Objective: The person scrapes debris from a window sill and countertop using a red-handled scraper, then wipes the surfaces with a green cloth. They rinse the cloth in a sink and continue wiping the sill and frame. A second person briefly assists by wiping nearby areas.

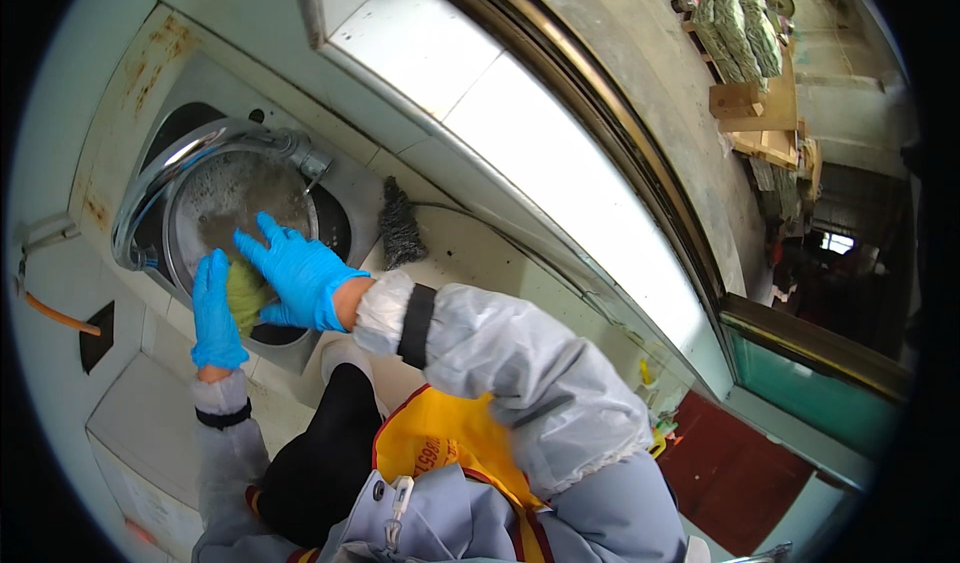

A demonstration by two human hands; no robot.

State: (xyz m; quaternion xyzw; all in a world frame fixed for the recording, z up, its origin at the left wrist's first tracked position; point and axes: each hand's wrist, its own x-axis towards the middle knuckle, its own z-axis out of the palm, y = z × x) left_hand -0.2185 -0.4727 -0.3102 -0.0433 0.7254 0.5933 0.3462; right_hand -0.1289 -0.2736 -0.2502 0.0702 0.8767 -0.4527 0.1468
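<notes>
From where I'm standing, a concrete-floored storage room is opening at two o'clock, beyond a white tiled sill. The pale table is carrying a metal sink at ten o'clock, with rust stains spreading behind it. Inside, a round basin is holding murky, foamy water, which could be slopping out under a hard push. A chrome tap is arching overhead, so fingers could be knocking it. At the basin's six o'clock, the right hand is spreading open and the left hand is lying straight-fingered, both flanking a green item; wet and ungripped, it could be slipping. A grey scourer is lying at three o'clock.
</notes>
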